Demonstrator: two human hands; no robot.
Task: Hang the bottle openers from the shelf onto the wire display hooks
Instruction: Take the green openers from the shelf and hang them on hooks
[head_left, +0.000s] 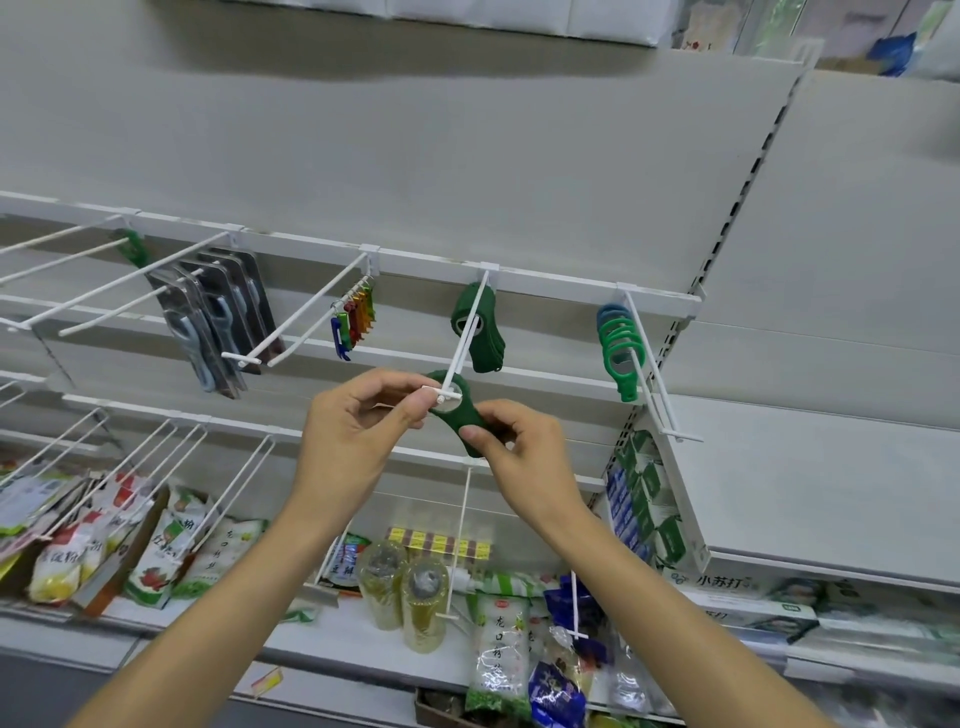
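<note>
Dark green bottle opener (460, 415) sits at the front tip of the white wire hook (464, 347), the hook end passing through its round hole. Right hand (524, 457) grips the opener's lower handle, thumb and fingers closed on it. Left hand (358, 436) pinches the hook tip at the opener's head, fingers closed. Further back on the same hook hangs a bunch of green openers (480, 332). Light green ring openers (618, 345) hang on the neighbouring hook to the right.

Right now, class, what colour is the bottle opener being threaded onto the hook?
Dark green bottle opener, seen in the head view.
</note>
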